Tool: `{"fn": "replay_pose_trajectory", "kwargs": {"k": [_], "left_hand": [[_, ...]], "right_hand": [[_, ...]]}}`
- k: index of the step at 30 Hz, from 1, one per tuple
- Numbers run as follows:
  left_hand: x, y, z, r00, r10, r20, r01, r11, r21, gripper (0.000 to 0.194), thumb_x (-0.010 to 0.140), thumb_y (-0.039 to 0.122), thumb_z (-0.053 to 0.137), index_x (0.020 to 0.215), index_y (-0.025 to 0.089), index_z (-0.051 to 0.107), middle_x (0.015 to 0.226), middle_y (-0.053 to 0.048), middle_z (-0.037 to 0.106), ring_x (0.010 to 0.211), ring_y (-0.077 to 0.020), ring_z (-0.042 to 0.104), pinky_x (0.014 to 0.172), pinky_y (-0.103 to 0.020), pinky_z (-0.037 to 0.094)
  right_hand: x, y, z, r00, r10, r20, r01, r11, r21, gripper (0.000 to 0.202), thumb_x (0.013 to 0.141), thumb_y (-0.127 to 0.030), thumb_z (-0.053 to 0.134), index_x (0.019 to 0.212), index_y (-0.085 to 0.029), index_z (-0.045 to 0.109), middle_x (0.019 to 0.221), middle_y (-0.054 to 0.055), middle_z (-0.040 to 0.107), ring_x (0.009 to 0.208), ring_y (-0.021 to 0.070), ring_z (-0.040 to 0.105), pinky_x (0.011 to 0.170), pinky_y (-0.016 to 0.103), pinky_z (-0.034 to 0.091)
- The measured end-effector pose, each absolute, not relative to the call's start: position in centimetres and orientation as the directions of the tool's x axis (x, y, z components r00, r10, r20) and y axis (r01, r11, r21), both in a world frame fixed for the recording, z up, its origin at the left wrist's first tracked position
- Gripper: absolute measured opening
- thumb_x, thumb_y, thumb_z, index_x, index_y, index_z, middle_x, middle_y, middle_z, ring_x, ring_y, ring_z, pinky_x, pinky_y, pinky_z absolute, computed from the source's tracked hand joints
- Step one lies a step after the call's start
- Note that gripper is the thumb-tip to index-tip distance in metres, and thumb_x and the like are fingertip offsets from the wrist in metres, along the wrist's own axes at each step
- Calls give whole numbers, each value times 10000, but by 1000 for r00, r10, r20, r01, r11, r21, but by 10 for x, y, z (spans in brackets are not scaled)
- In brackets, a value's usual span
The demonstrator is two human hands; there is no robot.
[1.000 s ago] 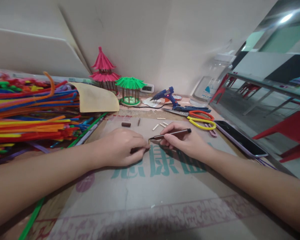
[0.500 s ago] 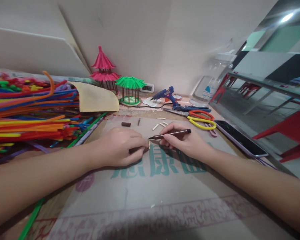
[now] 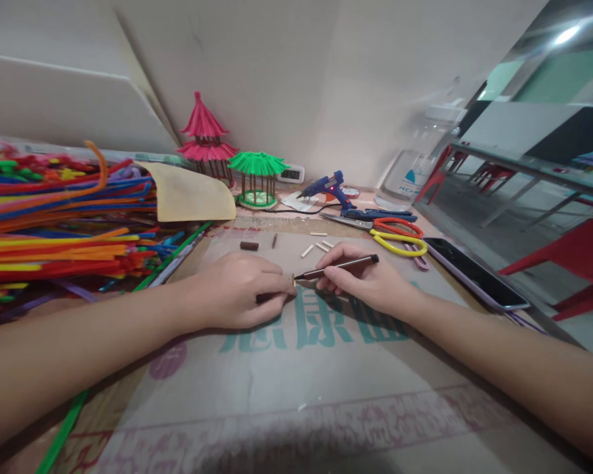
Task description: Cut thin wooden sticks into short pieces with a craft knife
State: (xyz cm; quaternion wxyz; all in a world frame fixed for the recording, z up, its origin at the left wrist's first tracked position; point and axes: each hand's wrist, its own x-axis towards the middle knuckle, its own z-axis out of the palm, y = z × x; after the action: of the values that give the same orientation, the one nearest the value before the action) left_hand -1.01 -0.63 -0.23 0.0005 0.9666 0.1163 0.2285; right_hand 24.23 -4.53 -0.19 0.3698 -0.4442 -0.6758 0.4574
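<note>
Dozens of fuzzy pipe cleaners [image 3: 54,197], orange, red, blue and yellow, lie bundled at the far left of the surface [image 3: 197,408]. Next comes a pink two-tiered tower [image 3: 203,128] by the wall. In front of it, the left hand [image 3: 240,288] rests palm down, thumb and forefinger pinching a tiny stick [image 3: 294,281]. Beyond that hand lie a dark brown pen cap [image 3: 249,246] and a small brown stick [image 3: 275,241], with a green-roofed pavilion [image 3: 257,164] behind them. The pinched stick is short, thin and pale yellowish, with a darker part near the pen's tip; finer detail is too small to tell. Several off-white sticks [image 3: 307,251] lie just past it. The slim pen [image 3: 350,264], dark brown with a blackish end, slants in the right hand [image 3: 368,280], gripped between thumb and fingers, its tip at the pinched stick. Farther right are scissors [image 3: 399,245] with orange and yellow handles, then a phone [image 3: 477,273].
</note>
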Motion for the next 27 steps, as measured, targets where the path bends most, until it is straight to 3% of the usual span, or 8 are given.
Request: {"fn": "replay_pose_trajectory", "kwargs": {"k": [21,27], "left_hand": [[-10,-6,-1,862,271,428,236,-963,134,212,894,175,555,948,203,757,821,-16,773,690,-144,700,636,-243,488],[-11,-5,-1,860,300,413,252,-953,168,216,898,178,548,936,205,759,829,-18,776,711,-142,706,664,-236,506]], "right_hand": [[243,-45,-2,-327,940,95,236,179,-955,185,889,-343,667,1006,-204,635,844,45,772,653,140,687,606,267,570],[243,-43,-3,-338,939,61,270,159,-950,203,888,-365,666,1031,-222,676,874,45,784,740,182,734,643,303,594]]}}
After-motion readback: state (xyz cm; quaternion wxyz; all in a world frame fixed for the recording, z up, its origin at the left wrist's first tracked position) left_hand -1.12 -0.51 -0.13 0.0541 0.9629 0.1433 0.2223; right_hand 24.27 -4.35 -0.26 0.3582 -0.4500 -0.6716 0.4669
